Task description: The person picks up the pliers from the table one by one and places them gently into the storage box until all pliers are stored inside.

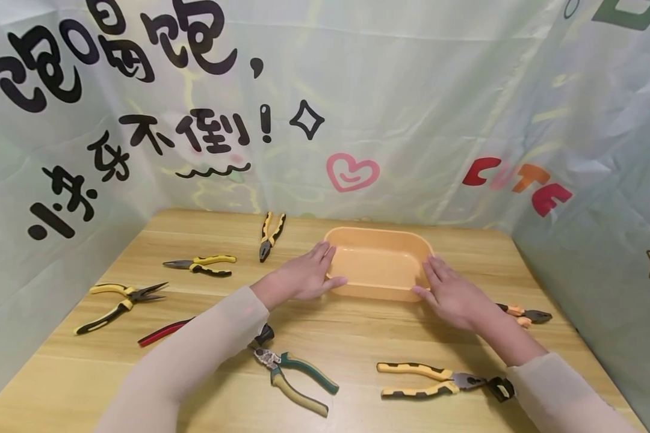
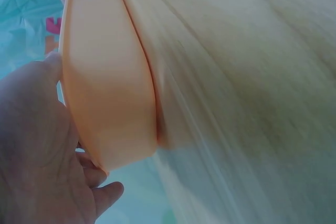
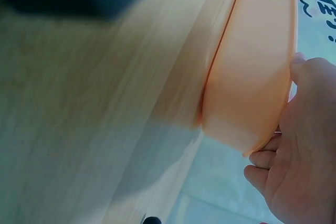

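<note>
A shallow orange plastic basin [image 1: 379, 267] rests on the wooden table, with nothing inside it. At its left end my left hand [image 1: 307, 275] holds the rim, thumb over the front edge and fingers along the side. My right hand [image 1: 456, 296] holds the opposite end in much the same way. In the left wrist view, the basin's outer wall [image 2: 110, 77] stands against the tabletop, the fingers bent at the rim. The right wrist view shows the right hand's fingers [image 3: 262, 158] bent at the rim too.
Yellow-and-black pliers [image 1: 265, 248], [image 1: 195, 264] and needle-nose pliers [image 1: 132, 294] lie left. Red-handled pliers [image 1: 165, 332] are partly under my left forearm. Green-and-beige pliers [image 1: 298, 373] and yellow-and-black pliers [image 1: 460, 380] lie in front; orange-handled pliers [image 1: 536, 316] lie right. Printed cloth [image 1: 411, 120] surrounds the table.
</note>
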Demonstrator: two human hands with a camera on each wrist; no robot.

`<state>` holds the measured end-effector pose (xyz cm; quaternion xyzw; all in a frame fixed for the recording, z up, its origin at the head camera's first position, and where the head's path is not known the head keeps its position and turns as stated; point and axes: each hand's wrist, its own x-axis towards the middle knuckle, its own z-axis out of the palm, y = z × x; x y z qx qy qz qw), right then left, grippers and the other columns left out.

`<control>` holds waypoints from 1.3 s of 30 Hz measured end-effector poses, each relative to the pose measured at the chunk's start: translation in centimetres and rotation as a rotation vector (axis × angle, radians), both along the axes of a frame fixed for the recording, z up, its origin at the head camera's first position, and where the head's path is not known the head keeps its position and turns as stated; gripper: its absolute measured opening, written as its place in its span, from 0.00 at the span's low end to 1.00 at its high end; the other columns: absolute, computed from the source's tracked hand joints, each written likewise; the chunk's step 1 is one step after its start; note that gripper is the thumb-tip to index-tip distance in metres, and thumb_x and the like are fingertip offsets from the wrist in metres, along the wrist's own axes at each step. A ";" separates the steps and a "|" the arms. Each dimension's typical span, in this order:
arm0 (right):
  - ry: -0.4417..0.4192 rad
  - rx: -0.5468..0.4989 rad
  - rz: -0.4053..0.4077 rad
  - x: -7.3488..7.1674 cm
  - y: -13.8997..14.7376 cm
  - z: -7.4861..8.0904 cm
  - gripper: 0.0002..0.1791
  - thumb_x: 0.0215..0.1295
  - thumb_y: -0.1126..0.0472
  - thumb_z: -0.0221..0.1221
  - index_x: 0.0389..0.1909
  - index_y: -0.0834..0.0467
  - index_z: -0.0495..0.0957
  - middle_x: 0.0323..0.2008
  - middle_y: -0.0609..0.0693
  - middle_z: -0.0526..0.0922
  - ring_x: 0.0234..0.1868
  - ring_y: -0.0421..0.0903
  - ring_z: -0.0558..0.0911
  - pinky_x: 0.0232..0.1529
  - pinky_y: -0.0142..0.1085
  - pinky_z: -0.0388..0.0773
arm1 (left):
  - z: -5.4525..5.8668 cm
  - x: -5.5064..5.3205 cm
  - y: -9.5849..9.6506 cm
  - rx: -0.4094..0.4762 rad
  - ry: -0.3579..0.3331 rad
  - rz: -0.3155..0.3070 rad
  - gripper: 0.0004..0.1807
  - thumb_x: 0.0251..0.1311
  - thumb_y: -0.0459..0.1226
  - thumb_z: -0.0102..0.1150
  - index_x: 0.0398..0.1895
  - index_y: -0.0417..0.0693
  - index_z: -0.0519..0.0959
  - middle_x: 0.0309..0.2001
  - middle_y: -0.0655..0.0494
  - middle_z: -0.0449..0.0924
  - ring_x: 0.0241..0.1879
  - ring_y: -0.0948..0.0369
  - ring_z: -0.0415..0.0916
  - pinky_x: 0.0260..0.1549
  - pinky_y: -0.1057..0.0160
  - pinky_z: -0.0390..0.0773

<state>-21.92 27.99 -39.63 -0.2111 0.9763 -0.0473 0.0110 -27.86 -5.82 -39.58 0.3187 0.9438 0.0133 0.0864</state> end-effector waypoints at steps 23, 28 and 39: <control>0.002 -0.003 0.015 1.2 -3.0 -0.2 0.49 0.74 0.32 0.29 0.74 0.72 0.48 0.75 0.68 0.44 0.74 0.65 0.47 0.69 0.58 0.53 | 0.2 2.2 -3.0 0.009 -0.012 0.040 0.51 0.66 0.70 0.21 0.78 0.40 0.37 0.78 0.42 0.32 0.76 0.52 0.31 0.71 0.54 0.49; 0.012 -0.006 0.017 1.6 -3.9 -0.2 0.49 0.74 0.32 0.29 0.73 0.72 0.49 0.74 0.68 0.44 0.74 0.65 0.48 0.69 0.58 0.54 | 0.4 2.6 -4.1 0.004 -0.030 0.036 0.51 0.66 0.70 0.20 0.78 0.41 0.37 0.78 0.42 0.31 0.76 0.51 0.30 0.71 0.53 0.49; -0.008 -0.049 0.019 2.3 -5.3 -0.4 0.50 0.73 0.30 0.29 0.73 0.72 0.50 0.75 0.67 0.42 0.75 0.63 0.45 0.69 0.58 0.53 | -0.3 3.7 -6.4 0.074 0.022 0.002 0.50 0.67 0.69 0.23 0.79 0.43 0.38 0.77 0.41 0.32 0.76 0.49 0.33 0.70 0.51 0.52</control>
